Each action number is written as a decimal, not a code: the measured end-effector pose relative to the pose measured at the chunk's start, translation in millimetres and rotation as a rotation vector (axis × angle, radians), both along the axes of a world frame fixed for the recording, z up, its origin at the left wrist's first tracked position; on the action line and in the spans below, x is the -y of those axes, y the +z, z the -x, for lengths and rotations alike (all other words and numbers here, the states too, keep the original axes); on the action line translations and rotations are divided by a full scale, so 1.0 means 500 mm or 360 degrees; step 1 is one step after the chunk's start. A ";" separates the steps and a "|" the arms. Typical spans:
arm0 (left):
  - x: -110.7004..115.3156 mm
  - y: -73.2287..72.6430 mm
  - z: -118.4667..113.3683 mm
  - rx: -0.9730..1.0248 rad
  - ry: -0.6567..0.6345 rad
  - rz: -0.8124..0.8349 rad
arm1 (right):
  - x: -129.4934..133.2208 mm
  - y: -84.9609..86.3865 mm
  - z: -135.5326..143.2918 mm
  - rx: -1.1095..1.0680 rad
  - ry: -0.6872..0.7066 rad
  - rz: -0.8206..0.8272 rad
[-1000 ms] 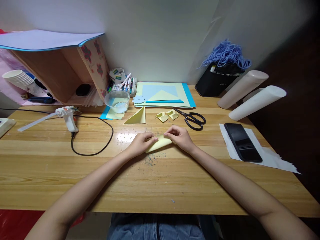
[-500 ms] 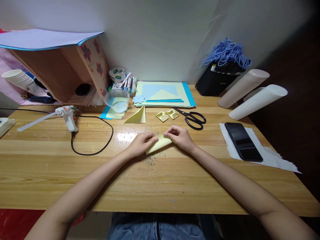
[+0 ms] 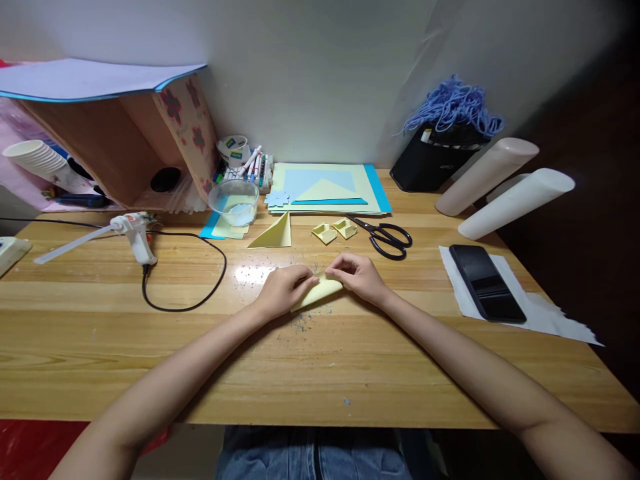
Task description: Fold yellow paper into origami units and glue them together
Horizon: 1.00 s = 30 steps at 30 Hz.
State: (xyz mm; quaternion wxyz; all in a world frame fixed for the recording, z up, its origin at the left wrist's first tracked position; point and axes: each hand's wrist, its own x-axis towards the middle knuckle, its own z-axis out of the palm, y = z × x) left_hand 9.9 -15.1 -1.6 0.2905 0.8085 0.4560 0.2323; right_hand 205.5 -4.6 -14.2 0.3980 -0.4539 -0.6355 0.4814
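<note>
A piece of pale yellow paper (image 3: 320, 291), folded over, is held low over the middle of the wooden table. My left hand (image 3: 286, 291) is closed on its left side, thumb on top. At its upper right edge my right hand (image 3: 359, 275) pinches the paper between thumb and fingertips. Just beyond stand a folded yellow paper triangle (image 3: 276, 233) and two small folded yellow paper pieces (image 3: 325, 233). Black-handled scissors (image 3: 387, 240) lie to the right of those pieces. The fingers hide part of the paper's far edge.
A white glue gun (image 3: 134, 235) with a looping black cord lies left. Behind are a clear plastic bowl (image 3: 234, 204), markers (image 3: 257, 167) and stacked coloured paper (image 3: 377, 190). To the right, a black phone (image 3: 485, 283) rests on white tissue. Paper scraps dot the table around my hands.
Both hands keep their grip on the yellow paper. My right fingertips have shifted very slightly left and down along its upper edge; the rest looks the same.
</note>
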 end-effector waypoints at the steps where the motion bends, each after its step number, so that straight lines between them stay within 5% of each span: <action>1: 0.000 0.000 0.000 0.0027 0.0014 0.0001 | 0.001 0.002 0.002 -0.0039 0.0000 0.0040; 8: 0.001 0.002 0.002 0.0390 0.0208 0.0079 | 0.018 0.015 0.027 -0.0273 0.0220 0.0547; 19: 0.002 0.003 -0.002 0.0354 0.0322 0.0095 | 0.027 0.007 0.038 -0.0344 -0.0040 0.0491; 26: 0.001 -0.003 -0.003 0.0556 0.0337 0.0192 | 0.029 0.010 0.039 -0.0269 0.0238 0.0578; 30: -0.002 -0.011 -0.001 0.0651 0.0288 0.0313 | 0.031 0.008 0.040 -0.0273 0.0221 0.0553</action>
